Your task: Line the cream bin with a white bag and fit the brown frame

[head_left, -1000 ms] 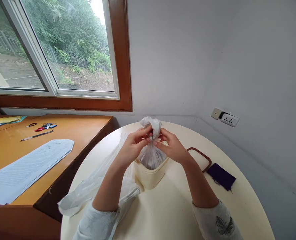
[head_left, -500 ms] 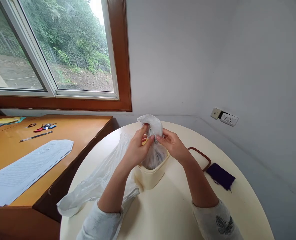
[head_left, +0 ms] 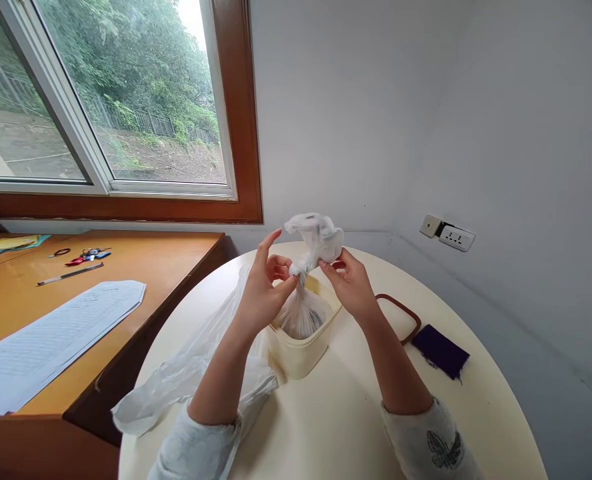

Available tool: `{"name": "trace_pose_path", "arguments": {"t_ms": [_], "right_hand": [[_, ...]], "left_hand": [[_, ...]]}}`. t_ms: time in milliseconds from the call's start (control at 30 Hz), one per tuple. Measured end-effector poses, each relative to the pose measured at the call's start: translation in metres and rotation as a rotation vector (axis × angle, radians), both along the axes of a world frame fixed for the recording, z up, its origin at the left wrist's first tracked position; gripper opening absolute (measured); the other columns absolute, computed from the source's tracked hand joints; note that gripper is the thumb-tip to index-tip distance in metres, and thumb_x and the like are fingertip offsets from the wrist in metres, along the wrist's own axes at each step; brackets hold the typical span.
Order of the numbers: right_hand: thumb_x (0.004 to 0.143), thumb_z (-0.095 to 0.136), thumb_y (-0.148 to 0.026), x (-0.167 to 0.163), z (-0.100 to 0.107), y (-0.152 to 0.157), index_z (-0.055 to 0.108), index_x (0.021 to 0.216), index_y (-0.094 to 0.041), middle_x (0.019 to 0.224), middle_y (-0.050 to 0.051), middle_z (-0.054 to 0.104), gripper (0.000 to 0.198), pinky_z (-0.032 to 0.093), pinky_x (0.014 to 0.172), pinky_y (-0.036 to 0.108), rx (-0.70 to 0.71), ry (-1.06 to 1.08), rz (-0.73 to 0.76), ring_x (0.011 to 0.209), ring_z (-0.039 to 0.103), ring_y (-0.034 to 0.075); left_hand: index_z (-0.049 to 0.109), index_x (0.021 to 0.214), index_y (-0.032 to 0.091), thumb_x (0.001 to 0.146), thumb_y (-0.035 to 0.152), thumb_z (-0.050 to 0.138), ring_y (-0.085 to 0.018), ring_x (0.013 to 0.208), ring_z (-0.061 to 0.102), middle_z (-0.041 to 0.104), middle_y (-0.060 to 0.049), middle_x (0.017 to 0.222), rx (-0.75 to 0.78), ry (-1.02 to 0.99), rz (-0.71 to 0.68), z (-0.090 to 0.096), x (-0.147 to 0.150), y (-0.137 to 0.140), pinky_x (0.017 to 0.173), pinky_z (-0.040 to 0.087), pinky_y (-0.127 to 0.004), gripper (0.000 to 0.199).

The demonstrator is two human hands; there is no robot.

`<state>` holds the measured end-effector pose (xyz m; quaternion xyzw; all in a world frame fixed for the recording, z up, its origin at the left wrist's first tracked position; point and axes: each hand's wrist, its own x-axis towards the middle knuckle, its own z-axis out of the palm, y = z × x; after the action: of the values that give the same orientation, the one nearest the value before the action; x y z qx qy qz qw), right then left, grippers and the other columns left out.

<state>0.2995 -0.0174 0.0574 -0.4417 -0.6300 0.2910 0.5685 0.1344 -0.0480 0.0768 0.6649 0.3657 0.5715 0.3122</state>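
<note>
One translucent white plastic bag [head_left: 303, 319] sits bunched inside a cream plastic bin [head_left: 296, 357], its twisted, knotted neck standing above the bin's rim and its loose top flaring higher still. Over the bin's right side, the right hand [head_left: 351, 283] pinches that loose top between thumb and fingers. Over the bin's left side, the left hand [head_left: 262, 297] has its thumb against the knot and its index finger raised; whether its curled fingers clamp the plastic, I cannot tell. Left of the bin lies a second plastic bag [head_left: 159, 393], crumpled, partly behind the left forearm. Right of the bin, a brown rounded frame [head_left: 419, 323] lies just beside a frayed dark purple cloth [head_left: 441, 351].
</note>
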Motion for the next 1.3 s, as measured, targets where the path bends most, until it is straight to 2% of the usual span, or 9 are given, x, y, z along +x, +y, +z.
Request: {"name": "trace_pose_path", "arguments": {"t_ms": [67,167,300,433,600,833,933,1100,1300], "right_hand": [[0.076,0.056,-0.039,0.002,0.000,0.001,0.056,0.098,-0.021,0.083,0.002,0.061,0.028,0.045,0.064,0.029,-0.036,0.048,-0.016,0.069,0.056,0.015],[0.079,0.053,-0.040,0.003,0.003,-0.002,0.049,0.109,-0.022,0.076,0.000,0.061,0.035,0.044,0.061,0.028,-0.102,0.174,0.074,0.061,0.058,0.013],[0.082,0.052,-0.038,0.000,0.009,-0.010,0.042,0.120,-0.024,0.094,0.005,0.065,0.042,0.048,0.074,0.031,-0.135,0.303,0.257,0.081,0.064,0.017],[0.081,0.056,-0.037,-0.004,0.011,-0.016,0.037,0.128,-0.027,0.115,0.007,0.059,0.052,0.046,0.087,0.036,-0.144,0.319,0.388,0.098,0.061,0.019],[0.078,0.061,-0.036,-0.008,0.013,-0.021,0.040,0.128,-0.028,0.121,0.007,0.055,0.055,0.045,0.091,0.035,-0.158,0.274,0.485,0.107,0.055,0.020],[0.075,0.064,-0.031,-0.009,0.012,-0.020,0.050,0.116,-0.025,0.118,0.007,0.058,0.044,0.045,0.088,0.033,-0.082,0.346,0.472,0.102,0.057,0.019],[0.075,0.062,-0.028,-0.009,0.012,-0.020,0.051,0.114,-0.024,0.115,0.007,0.059,0.040,0.045,0.085,0.034,-0.079,0.410,0.466,0.100,0.057,0.020],[0.075,0.058,-0.021,-0.008,0.012,-0.019,0.054,0.110,-0.023,0.108,0.007,0.061,0.035,0.044,0.085,0.034,-0.058,0.502,0.487,0.099,0.057,0.019],[0.074,0.055,-0.022,-0.009,0.013,-0.018,0.053,0.112,-0.023,0.103,0.006,0.063,0.038,0.044,0.081,0.031,-0.114,0.457,0.518,0.093,0.058,0.018]], "left_hand": [[0.028,0.133,0.028,0.074,0.017,0.060,-0.009,0.068,0.053,0.054,0.002,0.081,-0.011,-0.014,-0.021,0.002,-0.001,-0.001,0.070,0.047,-0.026,0.068],[0.037,0.127,0.026,0.076,0.017,0.058,-0.009,0.066,0.051,0.054,0.001,0.082,-0.008,-0.014,-0.033,0.003,-0.002,-0.001,0.064,0.047,-0.024,0.057],[0.053,0.109,0.020,0.074,0.009,0.054,-0.012,0.082,0.055,0.056,-0.002,0.087,0.061,0.010,-0.026,0.003,-0.004,0.000,0.079,0.046,-0.027,0.036],[0.060,0.097,0.015,0.072,0.004,0.049,-0.016,0.091,0.057,0.060,-0.006,0.095,0.096,-0.025,-0.083,0.004,-0.003,-0.003,0.089,0.044,-0.032,0.029],[0.064,0.084,0.014,0.071,0.002,0.045,-0.017,0.091,0.058,0.063,-0.005,0.087,0.063,-0.034,-0.199,0.008,-0.001,-0.009,0.089,0.045,-0.032,0.026],[0.061,0.068,0.015,0.072,0.007,0.047,-0.015,0.077,0.060,0.062,-0.002,0.073,-0.025,-0.076,-0.112,0.009,-0.002,-0.005,0.077,0.049,-0.030,0.017],[0.062,0.071,0.016,0.074,0.013,0.050,-0.016,0.077,0.061,0.063,-0.002,0.074,-0.107,0.045,-0.088,0.007,-0.005,-0.003,0.077,0.049,-0.031,0.013],[0.066,0.093,0.020,0.072,0.028,0.061,-0.022,0.093,0.061,0.065,-0.006,0.104,-0.239,0.325,-0.205,0.005,-0.006,-0.004,0.084,0.048,-0.035,0.023],[0.064,0.071,0.019,0.074,0.031,0.057,-0.020,0.084,0.059,0.066,-0.003,0.084,-0.192,0.405,-0.240,0.007,-0.002,-0.005,0.088,0.044,-0.036,0.014]]}}
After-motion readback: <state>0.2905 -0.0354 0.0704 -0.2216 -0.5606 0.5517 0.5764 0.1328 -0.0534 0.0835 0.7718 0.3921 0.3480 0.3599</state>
